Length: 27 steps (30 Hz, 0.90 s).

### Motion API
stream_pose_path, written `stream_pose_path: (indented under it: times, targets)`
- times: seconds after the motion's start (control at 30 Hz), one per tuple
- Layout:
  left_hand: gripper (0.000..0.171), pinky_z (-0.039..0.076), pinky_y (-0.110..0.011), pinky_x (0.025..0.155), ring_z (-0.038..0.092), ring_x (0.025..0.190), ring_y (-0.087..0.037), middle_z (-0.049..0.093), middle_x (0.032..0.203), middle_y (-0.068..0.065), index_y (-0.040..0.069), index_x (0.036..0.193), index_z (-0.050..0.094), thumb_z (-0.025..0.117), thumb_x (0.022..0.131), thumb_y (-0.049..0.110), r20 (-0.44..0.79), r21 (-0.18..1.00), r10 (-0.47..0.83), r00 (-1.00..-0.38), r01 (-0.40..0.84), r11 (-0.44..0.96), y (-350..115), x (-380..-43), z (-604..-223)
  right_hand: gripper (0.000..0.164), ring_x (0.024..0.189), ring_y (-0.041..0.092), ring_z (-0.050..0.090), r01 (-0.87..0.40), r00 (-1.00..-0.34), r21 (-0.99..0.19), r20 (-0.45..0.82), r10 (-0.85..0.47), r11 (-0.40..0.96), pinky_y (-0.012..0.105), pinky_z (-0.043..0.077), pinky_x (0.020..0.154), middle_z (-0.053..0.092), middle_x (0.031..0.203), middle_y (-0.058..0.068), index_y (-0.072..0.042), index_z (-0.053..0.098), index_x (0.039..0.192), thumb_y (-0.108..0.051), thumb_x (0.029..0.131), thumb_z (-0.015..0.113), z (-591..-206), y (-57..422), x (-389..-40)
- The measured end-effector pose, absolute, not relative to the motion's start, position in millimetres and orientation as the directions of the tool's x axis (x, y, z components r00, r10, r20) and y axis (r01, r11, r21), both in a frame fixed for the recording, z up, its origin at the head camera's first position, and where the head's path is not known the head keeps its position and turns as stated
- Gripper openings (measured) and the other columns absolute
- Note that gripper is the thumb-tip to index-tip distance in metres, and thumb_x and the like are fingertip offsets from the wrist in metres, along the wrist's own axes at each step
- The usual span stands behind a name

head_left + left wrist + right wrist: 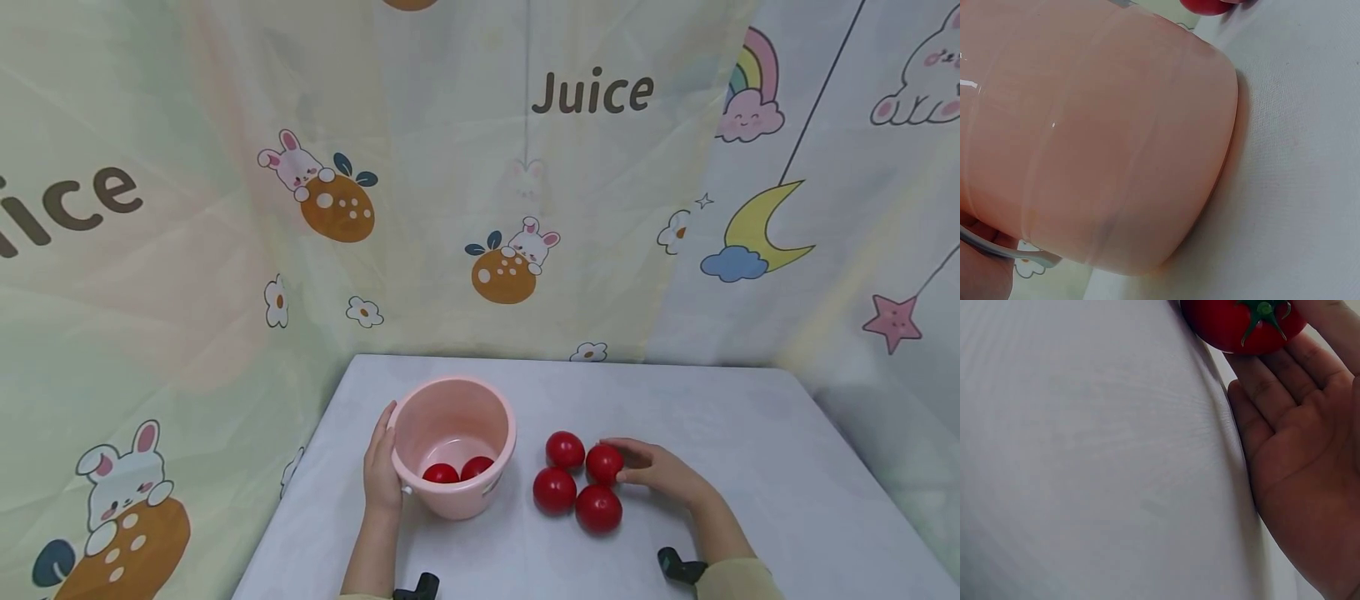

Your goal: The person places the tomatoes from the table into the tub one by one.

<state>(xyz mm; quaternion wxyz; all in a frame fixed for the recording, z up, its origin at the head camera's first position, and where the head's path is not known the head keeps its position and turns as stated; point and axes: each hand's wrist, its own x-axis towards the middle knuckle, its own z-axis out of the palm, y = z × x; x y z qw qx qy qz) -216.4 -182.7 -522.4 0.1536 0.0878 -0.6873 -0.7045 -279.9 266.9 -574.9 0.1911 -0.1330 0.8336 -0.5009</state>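
Note:
A pink bucket stands on the left of the table with two red tomatoes inside. My left hand rests along the bucket's left outer side, fingers stretched up toward the rim. In the left wrist view, part of that hand shows beside the grey handle; its thumb is hidden. Right of the bucket, my right hand holds a tomato between thumb and fingers. Its green stem top shows in the right wrist view. Three more tomatoes sit close against it.
A white cloth covers the table. Printed curtains hang behind and at both sides. Dark wrist straps are on both arms.

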Motion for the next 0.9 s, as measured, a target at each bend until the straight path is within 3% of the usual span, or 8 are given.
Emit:
stream_pose_path:
  times: [0.7,0.9]
  targets:
    - [0.040,0.045,-0.051,0.108,0.041,0.141,-0.012,0.046,0.148,0.020,0.049,0.142,0.045,0.042,0.102,0.048,0.078,0.996,-0.343,-0.936,0.087,-0.010,-183,-218,-525,0.062,0.138,0.039,0.045,0.016,-0.909,-0.895,-0.199,-0.368,0.445,0.055,0.049,0.102,0.056,0.143,0.009,-0.022,0.056,0.139,-0.034,0.082,0.079,-571,271,-282]
    - [0.040,0.044,-0.051,0.109,0.040,0.141,-0.013,0.045,0.149,0.019,0.048,0.142,0.045,0.041,0.103,0.049,0.080,0.996,-0.340,-0.937,0.088,-0.009,-183,-217,-524,0.062,0.137,0.039,0.046,-0.025,-0.912,-0.884,-0.171,-0.373,0.466,0.055,0.051,0.100,0.056,0.143,0.007,-0.026,0.056,0.139,-0.037,0.082,0.078,-560,273,-286]
